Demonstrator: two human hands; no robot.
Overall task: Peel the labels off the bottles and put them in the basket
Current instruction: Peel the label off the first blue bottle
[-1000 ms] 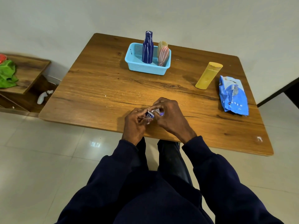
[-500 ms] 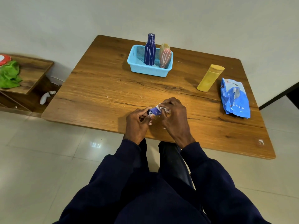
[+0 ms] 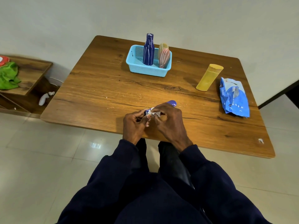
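I see the small purple bottle (image 3: 172, 102) just over the table (image 3: 97, 88) near its front edge. The left hand (image 3: 132, 123) curls round its end and the right hand (image 3: 169, 122) pinches the torn white label (image 3: 154, 112). The bottle looks light and slippery and the paper tears easily, I think, so pull from the loose edge

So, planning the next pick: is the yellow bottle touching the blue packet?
Apart. The head view shows bare table between the yellow bottle and the blue packet.
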